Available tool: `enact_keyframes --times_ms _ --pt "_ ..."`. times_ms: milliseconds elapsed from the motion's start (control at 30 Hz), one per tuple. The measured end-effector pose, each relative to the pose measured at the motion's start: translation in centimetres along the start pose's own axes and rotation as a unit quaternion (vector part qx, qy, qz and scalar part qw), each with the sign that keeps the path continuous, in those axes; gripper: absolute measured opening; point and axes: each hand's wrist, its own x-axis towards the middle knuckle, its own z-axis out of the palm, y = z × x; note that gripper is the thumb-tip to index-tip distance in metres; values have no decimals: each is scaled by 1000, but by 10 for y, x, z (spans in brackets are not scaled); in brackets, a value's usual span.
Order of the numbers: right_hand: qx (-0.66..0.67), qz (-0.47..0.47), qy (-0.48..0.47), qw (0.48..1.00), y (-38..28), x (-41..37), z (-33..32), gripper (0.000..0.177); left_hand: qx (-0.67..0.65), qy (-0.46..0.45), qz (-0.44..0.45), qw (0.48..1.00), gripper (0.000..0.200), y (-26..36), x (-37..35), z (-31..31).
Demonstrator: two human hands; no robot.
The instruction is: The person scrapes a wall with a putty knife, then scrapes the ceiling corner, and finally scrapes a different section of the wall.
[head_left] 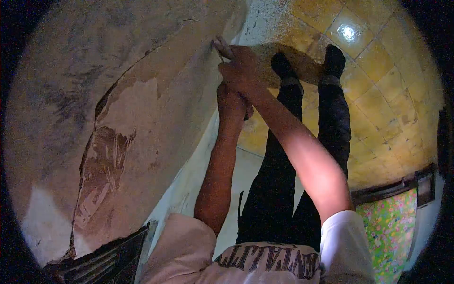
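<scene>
The right hand (242, 71) is held against the wall (94, 71), with its fingers clamped together on a small pale object (220, 46). What the object is cannot be told. The left hand (231, 103) is placed just beneath the right wrist with fingers curled, and whether anything is gripped cannot be told. Peeled paint (101, 161) is exposed on the wall, nearer the person. The legs (302, 156) are extended over the tiled floor (378, 94).

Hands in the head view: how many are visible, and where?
2. The right hand is up at the peeling wall, fingertips against it; the left hand is just below, partly hidden by it. No other hands show.
</scene>
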Motion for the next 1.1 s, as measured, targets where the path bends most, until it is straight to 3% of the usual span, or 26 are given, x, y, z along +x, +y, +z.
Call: enact_keyframes --times_ms 67,167,267,367,433,500,567,667,767,867,967,1100 --pt "10 43 -21 999 -12 -10 -4 33 -47 -2 -11 999 24 2 -13 -2" --pt "23 -6 39 999 -6 -5 0 34 5 5 3 1000 25 -8 2 -2" --pt "-19 -6 -10 1000 16 2 11 34 -30 29 5 999 24 -1 -3 3" --pt "7 68 22 997 12 -6 21 33 -25 49 35 998 24 -4 -5 -1" --pt "-31 -59 77 995 19 -2 27 34 -14 36 29 999 25 -8 1 -7" --pt "-46 -77 80 993 23 -3 27 35 -6 9 17 1000 26 -8 5 -9" --pt "-36 5 34 999 3 5 9 37 -2 -32 8 999 26 -2 12 -8" --pt "84 72 -57 992 10 1 9 38 31 -2 17 999 25 2 1 -7" --pt "-5 -4 -14 1000 -1 -12 13 39 66 -6 5 998 24 4 -6 -20" --pt "62 47 -41 996 -18 -17 2 39 73 -4 -16 997 25 11 -1 -23" --pt "26 -48 23 998 6 -6 16 41 -4 -2 -24 1000 26 12 -3 -13" --pt "-25 -67 53 996 -5 -13 14 42 9 -14 30 999 26 0 4 -16"
